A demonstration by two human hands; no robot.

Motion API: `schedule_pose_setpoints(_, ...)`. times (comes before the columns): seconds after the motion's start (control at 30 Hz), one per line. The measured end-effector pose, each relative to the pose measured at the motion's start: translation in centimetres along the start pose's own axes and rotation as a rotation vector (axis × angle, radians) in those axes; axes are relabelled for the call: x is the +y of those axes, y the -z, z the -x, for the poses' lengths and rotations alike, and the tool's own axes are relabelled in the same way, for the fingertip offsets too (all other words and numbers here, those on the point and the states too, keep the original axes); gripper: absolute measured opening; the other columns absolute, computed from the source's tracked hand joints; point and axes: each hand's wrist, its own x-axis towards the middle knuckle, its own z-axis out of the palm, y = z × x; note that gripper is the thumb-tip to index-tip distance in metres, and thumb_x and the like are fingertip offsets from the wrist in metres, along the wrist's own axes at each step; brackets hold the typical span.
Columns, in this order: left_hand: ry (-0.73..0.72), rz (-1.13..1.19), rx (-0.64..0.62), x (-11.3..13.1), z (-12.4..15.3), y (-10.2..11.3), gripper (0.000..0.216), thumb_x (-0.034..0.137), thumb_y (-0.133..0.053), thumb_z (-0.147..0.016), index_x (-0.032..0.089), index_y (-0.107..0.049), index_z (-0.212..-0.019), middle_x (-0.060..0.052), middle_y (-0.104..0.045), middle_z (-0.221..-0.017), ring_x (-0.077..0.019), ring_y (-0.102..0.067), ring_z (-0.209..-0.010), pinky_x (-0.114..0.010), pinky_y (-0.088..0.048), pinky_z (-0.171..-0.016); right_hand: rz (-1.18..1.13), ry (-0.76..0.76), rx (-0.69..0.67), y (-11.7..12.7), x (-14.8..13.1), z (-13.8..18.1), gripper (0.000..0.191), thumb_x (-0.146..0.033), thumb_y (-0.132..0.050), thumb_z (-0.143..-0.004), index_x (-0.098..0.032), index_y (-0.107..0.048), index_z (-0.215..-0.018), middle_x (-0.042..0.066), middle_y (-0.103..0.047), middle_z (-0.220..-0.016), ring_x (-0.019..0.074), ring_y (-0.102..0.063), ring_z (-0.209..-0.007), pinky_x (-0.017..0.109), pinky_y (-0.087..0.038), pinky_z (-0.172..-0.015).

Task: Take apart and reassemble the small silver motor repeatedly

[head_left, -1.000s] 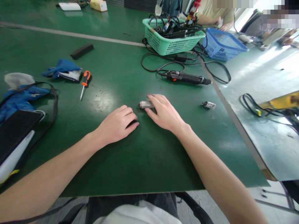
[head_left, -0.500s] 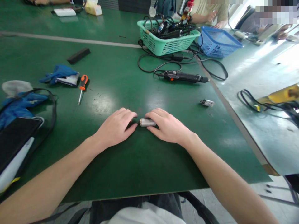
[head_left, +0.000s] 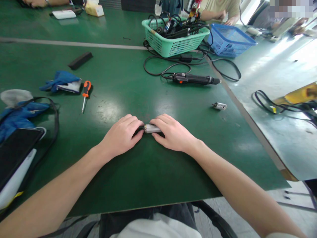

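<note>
A small silver metal cylinder [head_left: 150,128] lies on the green table [head_left: 153,165] between my two hands. My right hand [head_left: 173,134] is curled over its right end and grips it. My left hand [head_left: 122,135] is curled at its left end, where a dark piece [head_left: 140,128] shows under the fingers; I cannot tell what that piece is. A second small silver part [head_left: 219,105] lies alone to the right.
An orange-handled screwdriver [head_left: 84,94] and blue cloth [head_left: 61,81] lie at left, a black electric screwdriver [head_left: 193,79] with cable behind. A green basket [head_left: 173,44] and a blue basket [head_left: 229,41] stand at the back, with another person's hands beyond them. The table edge runs along the right.
My right hand drew the cylinder toward me and to the left. My left hand has closed in on its left end, so both hands now meet at the cylinder.
</note>
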Motion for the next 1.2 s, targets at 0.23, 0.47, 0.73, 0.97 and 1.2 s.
schedule_pose_setpoints(0.23, -0.021, -0.004, -0.006, -0.05, 0.03, 0.03, 0.017, 0.023, -0.048, -0.102, 0.016, -0.062, -0.096, -0.006, -0.062, -0.09, -0.0221, -0.057, -0.089, -0.037, -0.05, -0.082, 0.023, 0.007, -0.001, -0.25, -0.04, -0.03, 0.034, -0.04, -0.058, -0.103, -0.017, -0.062, -0.127, 0.014, -0.068, -0.118, 0.0298, -0.06, -0.11, 0.046, -0.05, -0.097)
schedule_pose_setpoints(0.47, -0.03, 0.005, -0.014, -0.09, 0.09, 0.04, 0.017, 0.023, -0.048, -0.101, 0.017, -0.061, -0.094, -0.006, -0.061, -0.089, -0.0217, -0.056, -0.087, -0.036, -0.049, -0.08, 0.034, 0.002, 0.009, -0.52, -0.19, -0.21, 0.032, -0.041, -0.054, -0.105, -0.019, -0.064, -0.126, 0.013, -0.068, -0.117, 0.0286, -0.061, -0.109, 0.045, -0.05, -0.095)
schedule_pose_setpoints(0.73, -0.053, 0.003, -0.019, 0.0, -0.03, 0.2, 0.021, 0.024, -0.046, -0.103, 0.017, -0.063, -0.094, -0.006, -0.062, -0.087, -0.0216, -0.056, -0.085, -0.036, -0.048, -0.079, 0.004, 0.004, 0.007, -0.59, -0.52, -0.24, 0.027, -0.033, -0.057, -0.103, -0.018, -0.063, -0.124, 0.013, -0.068, -0.115, 0.0284, -0.06, -0.109, 0.045, -0.051, -0.097)
schedule_pose_setpoints(0.97, -0.036, 0.019, -0.02, 0.1, -0.03, 0.1, 0.021, 0.025, -0.046, -0.102, 0.016, -0.065, -0.095, -0.007, -0.063, -0.087, -0.0224, -0.057, -0.086, -0.038, -0.05, -0.082, 0.021, 0.018, 0.004, -0.73, -0.52, -0.26, 0.029, -0.031, -0.056, -0.102, -0.019, -0.063, -0.128, 0.012, -0.067, -0.116, 0.0282, -0.06, -0.109, 0.045, -0.051, -0.096)
schedule_pose_setpoints(1.2, -0.034, 0.009, -0.027, 0.01, 0.1, 0.07, 0.021, 0.025, -0.047, -0.102, 0.015, -0.065, -0.096, -0.007, -0.062, -0.089, -0.0222, -0.056, -0.087, -0.038, -0.049, -0.081, 0.011, 0.007, 0.012, -0.85, -0.59, -0.32, 0.028, -0.029, -0.058, -0.1, -0.019, -0.064, -0.125, 0.012, -0.068, -0.116, 0.0281, -0.06, -0.108, 0.044, -0.051, -0.094)
